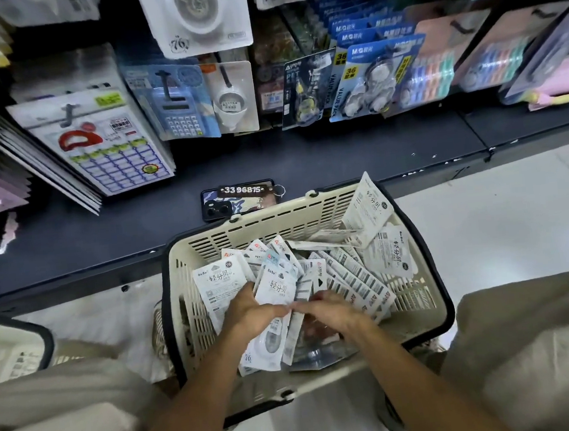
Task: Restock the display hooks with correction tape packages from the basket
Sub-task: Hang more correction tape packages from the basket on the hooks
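A cream plastic basket (236, 233) with a dark rim sits on the floor between my knees, filled with several white correction tape packages (357, 274). My left hand (250, 312) grips a small stack of white packages (275, 288) inside the basket. My right hand (332, 309) reaches in beside it, its fingers curled on the edge of the same stack. On the display above, white correction tape packages (197, 16) hang on hooks at top centre.
A dark low shelf (305, 155) runs in front of the basket, with a phone and a number tag (240, 198) lying on it. Calculators, label sheets and blue tape packs hang above. A second basket (9, 346) stands at left.
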A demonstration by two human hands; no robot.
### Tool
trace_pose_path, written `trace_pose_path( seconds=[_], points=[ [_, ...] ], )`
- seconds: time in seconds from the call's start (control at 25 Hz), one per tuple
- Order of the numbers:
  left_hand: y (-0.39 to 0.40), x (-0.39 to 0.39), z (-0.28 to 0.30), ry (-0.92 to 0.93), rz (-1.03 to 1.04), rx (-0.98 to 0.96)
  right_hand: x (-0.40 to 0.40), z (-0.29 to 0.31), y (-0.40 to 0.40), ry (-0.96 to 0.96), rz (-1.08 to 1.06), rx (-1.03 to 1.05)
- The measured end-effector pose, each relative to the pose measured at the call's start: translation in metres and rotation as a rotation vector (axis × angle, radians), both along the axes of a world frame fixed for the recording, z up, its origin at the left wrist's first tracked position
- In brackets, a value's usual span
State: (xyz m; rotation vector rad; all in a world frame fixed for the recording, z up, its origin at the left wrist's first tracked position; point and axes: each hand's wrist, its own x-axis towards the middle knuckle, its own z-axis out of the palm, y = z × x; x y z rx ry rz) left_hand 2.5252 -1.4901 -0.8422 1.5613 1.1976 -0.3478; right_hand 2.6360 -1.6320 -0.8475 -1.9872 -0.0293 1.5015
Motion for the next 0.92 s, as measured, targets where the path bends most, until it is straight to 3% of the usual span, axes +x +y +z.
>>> trace_pose_path(
  seconds=[0.16, 0.32, 0.4, 0.52, 0.68, 0.72, 0.8, 0.84, 0.92],
  points=[
    [-0.003, 0.002, 0.008, 0.106, -0.137, 0.21, -0.015, -0.01, 0.013, -0.087, -0.052, 0.098],
    [0.011, -0.006, 0.009, -0.034, 0.136, -0.066, -0.011, -0.009, 0.014, -0.02, -0.144, 0.359],
    [0.011, -0.011, 0.017, -0.045, 0.128, -0.149, -0.005, 0.0, 0.015, -0.014, -0.165, 0.449],
    [0.01, -0.013, 0.025, -0.093, 0.081, -0.23, -0.011, 0.004, 0.021, -0.086, -0.089, 0.393],
    [0.019, -0.013, 0.021, -0.04, 0.078, -0.25, 0.004, 0.011, 0.013, 0.053, -0.03, 0.249],
    [0.019, -0.012, 0.021, -0.034, 0.067, -0.244, 0.015, 0.012, 0.007, -0.009, 0.115, 0.143],
    [0.017, -0.01, 0.02, -0.039, 0.074, -0.181, 0.027, 0.008, -0.003, -0.199, 0.658, -0.22],
    [0.016, -0.009, 0.02, -0.039, 0.085, -0.121, 0.025, 0.005, -0.006, -0.198, 0.834, -0.351],
    [0.015, -0.006, 0.019, 0.001, 0.04, 0.032, 0.018, -0.002, -0.011, -0.108, 0.853, -0.383]
  ],
)
